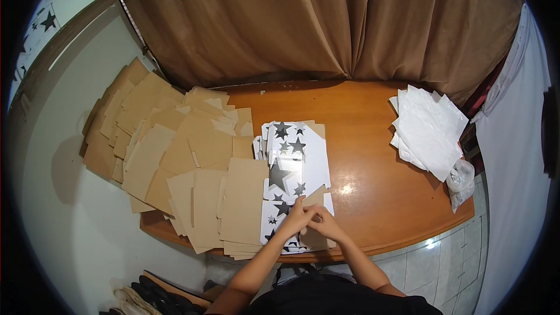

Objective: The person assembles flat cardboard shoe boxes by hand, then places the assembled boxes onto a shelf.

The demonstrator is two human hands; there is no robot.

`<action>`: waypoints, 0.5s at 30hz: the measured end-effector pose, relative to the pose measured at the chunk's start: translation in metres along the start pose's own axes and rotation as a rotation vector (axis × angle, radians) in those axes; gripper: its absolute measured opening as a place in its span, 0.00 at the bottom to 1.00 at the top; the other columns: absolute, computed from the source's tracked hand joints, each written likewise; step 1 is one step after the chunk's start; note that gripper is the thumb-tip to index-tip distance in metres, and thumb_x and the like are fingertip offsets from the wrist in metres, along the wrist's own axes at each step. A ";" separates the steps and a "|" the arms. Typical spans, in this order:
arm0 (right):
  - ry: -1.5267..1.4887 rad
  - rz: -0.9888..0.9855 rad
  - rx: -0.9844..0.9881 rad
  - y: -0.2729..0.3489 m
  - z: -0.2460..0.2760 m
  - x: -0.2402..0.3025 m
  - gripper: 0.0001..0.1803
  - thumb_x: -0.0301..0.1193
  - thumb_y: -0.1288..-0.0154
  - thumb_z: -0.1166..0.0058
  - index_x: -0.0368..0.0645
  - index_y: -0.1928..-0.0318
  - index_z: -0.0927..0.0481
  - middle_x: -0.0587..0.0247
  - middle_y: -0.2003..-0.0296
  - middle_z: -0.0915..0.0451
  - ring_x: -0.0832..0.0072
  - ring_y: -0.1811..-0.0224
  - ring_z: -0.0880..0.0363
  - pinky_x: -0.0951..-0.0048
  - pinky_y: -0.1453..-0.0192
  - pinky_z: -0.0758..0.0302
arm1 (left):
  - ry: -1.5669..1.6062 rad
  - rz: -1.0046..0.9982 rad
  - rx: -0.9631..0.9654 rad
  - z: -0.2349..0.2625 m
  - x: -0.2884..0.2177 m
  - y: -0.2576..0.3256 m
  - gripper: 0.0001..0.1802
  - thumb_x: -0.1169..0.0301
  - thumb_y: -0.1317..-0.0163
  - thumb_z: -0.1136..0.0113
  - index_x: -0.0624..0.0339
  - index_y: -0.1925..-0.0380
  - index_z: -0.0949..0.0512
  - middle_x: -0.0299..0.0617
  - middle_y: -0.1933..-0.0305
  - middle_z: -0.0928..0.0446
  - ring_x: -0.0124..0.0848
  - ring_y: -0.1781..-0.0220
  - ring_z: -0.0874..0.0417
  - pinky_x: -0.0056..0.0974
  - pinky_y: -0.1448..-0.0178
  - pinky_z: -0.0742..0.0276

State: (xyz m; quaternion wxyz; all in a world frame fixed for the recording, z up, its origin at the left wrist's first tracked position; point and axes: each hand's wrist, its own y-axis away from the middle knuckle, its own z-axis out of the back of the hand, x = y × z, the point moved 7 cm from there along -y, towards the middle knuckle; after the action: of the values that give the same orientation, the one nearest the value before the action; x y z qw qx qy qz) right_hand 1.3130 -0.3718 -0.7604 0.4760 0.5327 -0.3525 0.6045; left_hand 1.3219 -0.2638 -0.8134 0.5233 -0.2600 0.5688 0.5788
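My left hand [296, 219] and my right hand [328, 225] meet over the near part of a white cardboard sheet [286, 178] printed with black and grey stars. Their fingers are bent in against each other and partly overlap. What they hold between them, if anything, is too small to make out. The star-printed sheet shows fold lines and cut flaps, and lies on other sheets. A plain brown piece of cardboard [317, 240] shows below my right hand. Directly left of the printed sheet lies a stack of flat brown cardboard [244, 198].
Many brown cardboard blanks [157, 140] spread in overlapping heaps over the left side of the wooden table [361, 140]. At the far right lie crumpled white sheets [429, 131] beside a clear plastic bag [461, 181]. A brown curtain [303, 23] hangs behind the table.
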 end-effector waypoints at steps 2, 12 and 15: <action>-0.099 0.005 0.249 -0.002 -0.001 -0.023 0.23 0.32 0.41 0.47 0.43 0.44 0.27 0.46 0.45 0.33 0.62 0.44 0.33 0.66 0.40 0.34 | -0.143 0.024 -0.085 0.009 -0.003 0.003 0.22 0.65 0.31 0.59 0.58 0.39 0.41 0.61 0.60 0.23 0.48 0.55 0.20 0.44 0.51 0.27; 0.003 -0.372 -0.279 -0.011 0.038 -0.085 0.28 0.32 0.40 0.44 0.31 0.42 0.33 0.54 0.55 0.27 0.73 0.58 0.27 0.73 0.57 0.27 | -0.259 0.089 -0.127 0.007 -0.055 0.033 0.21 0.68 0.31 0.62 0.58 0.40 0.41 0.63 0.64 0.22 0.52 0.60 0.19 0.47 0.54 0.27; -0.126 -0.440 -0.250 -0.016 0.060 -0.089 0.24 0.33 0.40 0.43 0.33 0.47 0.29 0.61 0.64 0.24 0.79 0.68 0.28 0.78 0.67 0.29 | -0.033 -0.268 -0.252 0.001 -0.065 0.039 0.20 0.69 0.32 0.60 0.56 0.40 0.40 0.60 0.65 0.23 0.54 0.64 0.20 0.46 0.59 0.26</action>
State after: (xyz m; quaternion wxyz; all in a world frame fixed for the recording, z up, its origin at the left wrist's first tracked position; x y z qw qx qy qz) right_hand 1.3447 -0.4409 -0.8382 0.6350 0.5703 -0.3291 0.4039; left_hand 1.3076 -0.2748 -0.7401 0.5681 -0.3873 0.4438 0.5748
